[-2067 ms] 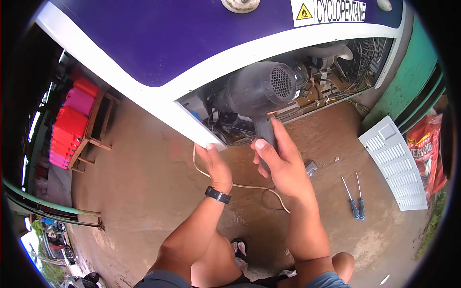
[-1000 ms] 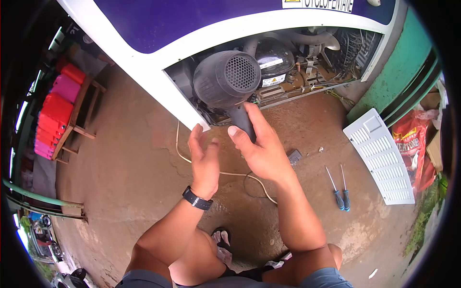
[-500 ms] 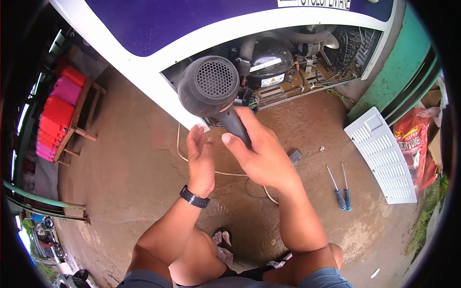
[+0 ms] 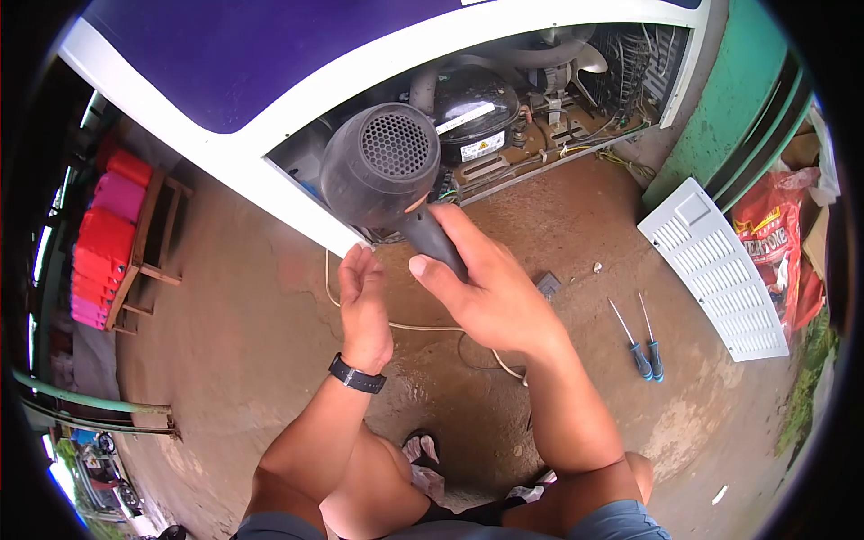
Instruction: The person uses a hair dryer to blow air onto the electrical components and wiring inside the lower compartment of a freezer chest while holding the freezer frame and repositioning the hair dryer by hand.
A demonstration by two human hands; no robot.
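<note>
In my right hand (image 4: 490, 288) is a black hair dryer (image 4: 382, 162), gripped by its handle. Its round mesh back faces up at me, and its far side, towards the machine, is out of sight. My left hand (image 4: 364, 292) is raised just left of the handle, fingers loosely bent and apart from the thumb, nothing visible in it. Its fingertips are at the lower corner of the white cabinet frame (image 4: 297, 211); whether they touch it I cannot tell. Behind the dryer, the cabinet's open compartment shows a black compressor (image 4: 477, 108) with pipes and wires.
Two screwdrivers (image 4: 643, 346) lie on the wet floor (image 4: 234, 342) to the right. A slotted white panel (image 4: 715, 270) leans near a green post (image 4: 720, 117). A pale cord (image 4: 423, 327) runs under my hands. Red and pink containers (image 4: 103, 252) stand on a wooden bench at left.
My view has shifted slightly, so the cabinet sits farther up and left. My right hand still holds the hair dryer; my left hand stays by the frame corner.
</note>
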